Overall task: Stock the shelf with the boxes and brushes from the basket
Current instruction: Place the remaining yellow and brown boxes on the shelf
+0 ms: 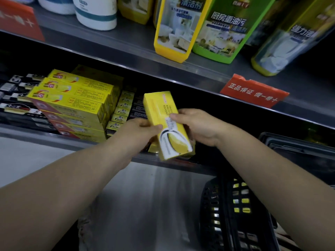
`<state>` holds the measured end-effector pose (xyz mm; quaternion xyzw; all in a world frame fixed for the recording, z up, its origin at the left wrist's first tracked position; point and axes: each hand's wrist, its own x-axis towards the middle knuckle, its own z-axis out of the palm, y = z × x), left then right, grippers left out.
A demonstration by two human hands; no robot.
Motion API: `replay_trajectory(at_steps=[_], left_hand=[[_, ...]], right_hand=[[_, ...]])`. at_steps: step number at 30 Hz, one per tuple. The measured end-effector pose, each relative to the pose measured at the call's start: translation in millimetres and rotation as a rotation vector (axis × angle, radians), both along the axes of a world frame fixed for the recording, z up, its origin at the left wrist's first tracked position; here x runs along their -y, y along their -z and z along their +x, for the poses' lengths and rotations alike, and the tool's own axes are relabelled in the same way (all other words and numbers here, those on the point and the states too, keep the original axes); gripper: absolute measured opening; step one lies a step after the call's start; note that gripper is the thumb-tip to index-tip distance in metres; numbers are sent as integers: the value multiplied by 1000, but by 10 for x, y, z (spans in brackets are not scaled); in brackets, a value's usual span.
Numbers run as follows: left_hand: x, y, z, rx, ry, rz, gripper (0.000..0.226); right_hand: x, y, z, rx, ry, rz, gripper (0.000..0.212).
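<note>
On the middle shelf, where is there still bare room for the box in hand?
Both hands, left and right, hold the yellow box. The shelf is dark and seemingly bare to its right, under the red tag. Crowded left: stacked yellow boxes, small boxes.

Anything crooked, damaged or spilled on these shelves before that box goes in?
Nothing spilled or visibly damaged. On the upper shelf, the yellow cleaner bottle juts out past the shelf's front edge. The yellow box held by the left hand and right hand is tilted, not yet placed.
</note>
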<state>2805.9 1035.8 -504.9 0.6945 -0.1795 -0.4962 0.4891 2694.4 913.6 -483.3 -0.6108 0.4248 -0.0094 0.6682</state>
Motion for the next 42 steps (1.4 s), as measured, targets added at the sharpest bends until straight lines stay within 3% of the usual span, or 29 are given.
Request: replay_trajectory(at_steps=[2,5,7,11,19,22,24,25,27,32,35,38,42], left_hand=[[-3,21,-25,143,107,11,39],[-15,51,-2,268,207,4,37],[-18,72,32,313,217,0,32],[-19,109,73,347,218,6,22],[19,134,122,377,231,-2,14],[46,119,90,386,248,2,13],[64,98,43,391,265,-7,13],[75,81,11,397,279,-13,13],[105,39,-73,404,307,-31,13],[160,-147,-407,446,347,-94,11],[169,-298,-716,477,377,-160,13],[192,-465,-1127,470,466,-291,12],[185,-511,-1595,702,656,-435,17]], right_hand=[[187,-13,-66,-150,25,-301,30],[511,74,-126,-563,-229,-822,56],[664,224,-120,-714,-386,-960,55],[835,660,-43,-812,-577,-951,52],[857,1147,122,-720,-695,-759,61],[906,1053,75,-935,-608,-724,66],[900,1001,39,-1044,-641,-660,42],[880,984,24,-1039,-649,-602,29],[827,937,-13,-1008,-659,-553,22],[734,437,-92,-984,-713,-824,31],[642,-2,-384,-670,-438,-725,40],[394,-427,-958,-349,-183,-596,20],[62,-649,-1833,-213,26,-598,13]])
